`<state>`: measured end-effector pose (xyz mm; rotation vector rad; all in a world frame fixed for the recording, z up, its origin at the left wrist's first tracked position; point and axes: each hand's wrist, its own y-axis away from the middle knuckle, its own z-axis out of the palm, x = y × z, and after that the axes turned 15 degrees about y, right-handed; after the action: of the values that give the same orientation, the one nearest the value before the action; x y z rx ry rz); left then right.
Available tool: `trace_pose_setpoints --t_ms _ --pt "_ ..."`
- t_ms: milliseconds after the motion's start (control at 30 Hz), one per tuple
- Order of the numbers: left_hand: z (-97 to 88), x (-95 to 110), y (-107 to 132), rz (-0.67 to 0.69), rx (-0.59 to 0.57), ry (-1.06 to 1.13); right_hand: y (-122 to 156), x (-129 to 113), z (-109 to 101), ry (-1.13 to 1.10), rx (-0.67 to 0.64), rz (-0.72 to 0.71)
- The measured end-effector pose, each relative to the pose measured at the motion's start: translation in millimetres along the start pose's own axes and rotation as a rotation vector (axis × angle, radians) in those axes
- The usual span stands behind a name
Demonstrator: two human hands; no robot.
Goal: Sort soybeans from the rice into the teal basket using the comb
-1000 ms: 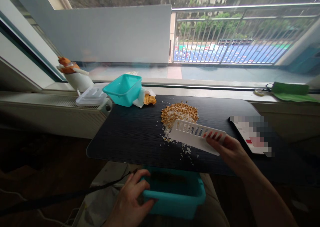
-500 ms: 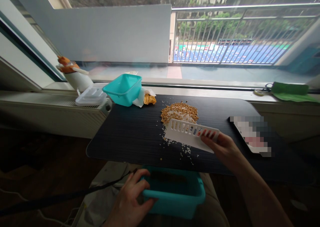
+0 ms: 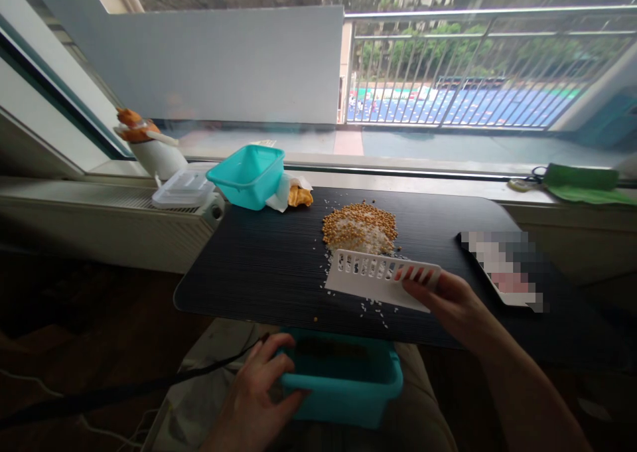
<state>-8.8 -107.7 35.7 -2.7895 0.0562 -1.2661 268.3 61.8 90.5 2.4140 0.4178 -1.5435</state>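
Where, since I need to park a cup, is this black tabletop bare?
Bare: left half of the tabletop, between teal tub and white scraper; also the strip between bean pile and the flat item at right. Crowded: the centre, with grains scattered near the scraper.

A white plastic panel point(image 3: 371, 281) with a row of slots near its upper edge stands tilted on the dark surface point(image 3: 259, 266), its right end pinched in the fingers of the right hand point(image 3: 450, 302). Just beyond it, away from those fingers, lies a heap of yellow beans and white grains point(image 3: 359, 227), with strays at the panel's foot. A teal tub point(image 3: 348, 392) sits upright below the surface's near edge, its left rim gripped by the fingers of the left hand point(image 3: 259, 395).
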Motion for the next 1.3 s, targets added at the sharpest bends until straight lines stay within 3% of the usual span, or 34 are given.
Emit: trace_pose_setpoints --t_ms 200,267,333,567,667,967,1300 --pt "-3.1 0 2 0.008 0.019 0.008 10 -3 14 0.019 -0.142 -0.034" --pt "-3.8 1 2 0.024 0.026 0.004 17 -5 14 0.031 -0.218 -0.036" --pt "-3.4 1 2 0.038 0.024 -0.001 23 -4 6 0.041 -0.208 -0.036" --pt "8.3 9 -2 0.02 -0.069 -0.011 21 24 -52 0.158 0.453 0.072" --pt "15.0 20 -7 0.018 -0.119 0.007 14 34 -63 0.17 0.55 0.128" --pt "23.8 36 -13 0.007 -0.178 0.021 -5 31 -53 0.05 0.363 0.073" --pt "22.5 36 -13 0.014 -0.157 0.007 6 30 -58 0.044 0.276 0.08"
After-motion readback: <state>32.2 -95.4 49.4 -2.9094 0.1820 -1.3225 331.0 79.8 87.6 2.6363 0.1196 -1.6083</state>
